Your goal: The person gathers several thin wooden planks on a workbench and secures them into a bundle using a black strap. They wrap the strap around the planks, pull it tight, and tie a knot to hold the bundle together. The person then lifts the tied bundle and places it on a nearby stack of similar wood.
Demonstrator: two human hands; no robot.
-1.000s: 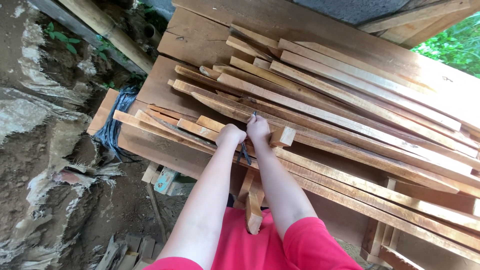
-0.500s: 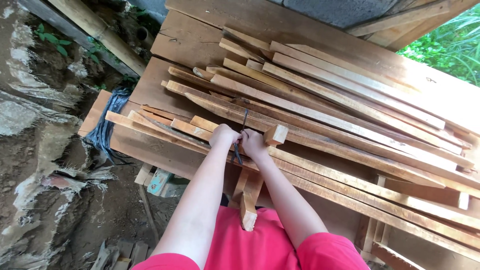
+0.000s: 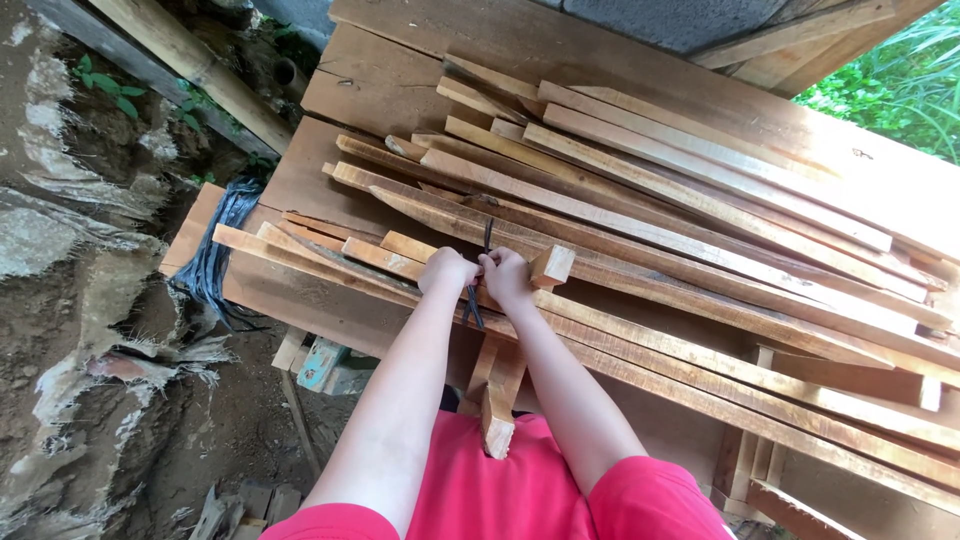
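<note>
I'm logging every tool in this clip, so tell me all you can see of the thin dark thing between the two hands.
The thin dark strip looks like a narrow cord or band, black or dark grey; its material is unclear. It runs up across the wooden slats above the fists and hangs below them over the bench edge. The left hand and right hand are closed beside each other around its middle, hiding that part.

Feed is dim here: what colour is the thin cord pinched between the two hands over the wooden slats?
Dark, near black: the thin cord shows best in the head view.
</note>
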